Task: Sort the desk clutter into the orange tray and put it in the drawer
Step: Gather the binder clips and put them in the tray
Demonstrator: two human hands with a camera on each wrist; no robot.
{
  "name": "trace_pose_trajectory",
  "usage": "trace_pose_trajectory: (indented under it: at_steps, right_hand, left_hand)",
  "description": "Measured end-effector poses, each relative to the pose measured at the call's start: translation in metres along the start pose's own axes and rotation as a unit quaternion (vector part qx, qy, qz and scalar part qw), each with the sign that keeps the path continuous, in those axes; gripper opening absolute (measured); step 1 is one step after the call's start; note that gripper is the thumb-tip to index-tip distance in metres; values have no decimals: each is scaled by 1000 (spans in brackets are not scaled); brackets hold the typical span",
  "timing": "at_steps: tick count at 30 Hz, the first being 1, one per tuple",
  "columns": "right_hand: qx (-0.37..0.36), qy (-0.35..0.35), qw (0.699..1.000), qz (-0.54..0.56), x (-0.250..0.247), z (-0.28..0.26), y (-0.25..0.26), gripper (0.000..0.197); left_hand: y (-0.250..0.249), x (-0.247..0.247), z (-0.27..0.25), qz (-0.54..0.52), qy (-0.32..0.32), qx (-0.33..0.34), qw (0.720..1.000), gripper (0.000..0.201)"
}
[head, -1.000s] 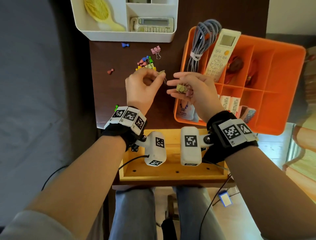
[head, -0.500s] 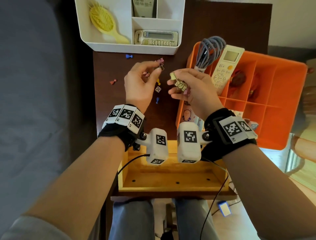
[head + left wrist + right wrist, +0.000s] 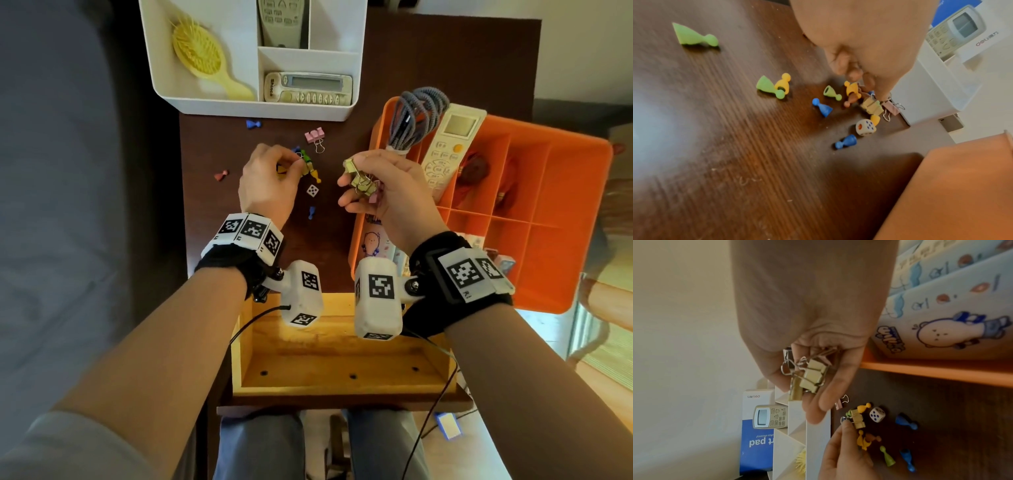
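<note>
My left hand is down in the small clutter on the dark desk. Its thumb and forefinger pinch the wire handle of a pale yellow binder clip, also seen from the right wrist. Whether the clip is off the desk I cannot tell. My right hand hovers beside the orange tray, fingers curled round a bunch of several yellow binder clips. A pink binder clip, a white die and coloured game pawns lie around the left hand.
The orange tray holds a grey cable, a white remote and cartoon-printed boxes. A white organiser with a yellow brush and remotes stands at the back. The wooden drawer is pulled out below my wrists.
A second ago my left hand held a clip up beside the right hand. It has since gone back to the pile and pinched another clip. The right hand stayed put with its bunch.
</note>
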State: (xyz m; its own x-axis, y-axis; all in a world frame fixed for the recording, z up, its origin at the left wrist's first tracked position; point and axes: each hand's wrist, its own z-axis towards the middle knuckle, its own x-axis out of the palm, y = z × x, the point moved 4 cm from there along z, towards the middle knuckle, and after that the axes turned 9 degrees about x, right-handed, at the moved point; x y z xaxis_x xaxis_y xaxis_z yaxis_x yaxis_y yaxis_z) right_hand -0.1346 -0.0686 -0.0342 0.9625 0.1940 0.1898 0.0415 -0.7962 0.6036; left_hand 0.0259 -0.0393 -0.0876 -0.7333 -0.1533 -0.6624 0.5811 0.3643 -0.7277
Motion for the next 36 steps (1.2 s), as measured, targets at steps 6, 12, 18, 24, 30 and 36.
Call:
trace_pose_trajectory:
  at_steps: [6, 12, 18, 24, 30, 36]
  right_hand:
    - [-1, 1, 1000, -3, 1, 0, 0, 14]
    - [4, 0, 1000, -1, 1, 0, 1, 13]
    - [5, -14, 998, -67, 5, -3, 3, 17]
    - [24, -10, 987, -159, 14, -6, 5, 22]
    - [74, -11, 970, -230, 26, -5, -2, 19]
    - [96, -2, 968, -230, 31, -6, -9, 41]
  left_hand:
    - [1, -3, -5, -117, 4, -8, 993, 14]
    - [1, -8, -9, -199, -4, -51, 979, 16]
    - [-3, -9, -16, -249, 17, -66, 966, 22]
    - [-12, -16, -21, -259, 21, -28, 965, 20]
    - [-16, -20, -29, -296, 17, -28, 955, 11]
    - [-18, -22, -36, -344, 16, -8, 939, 10]
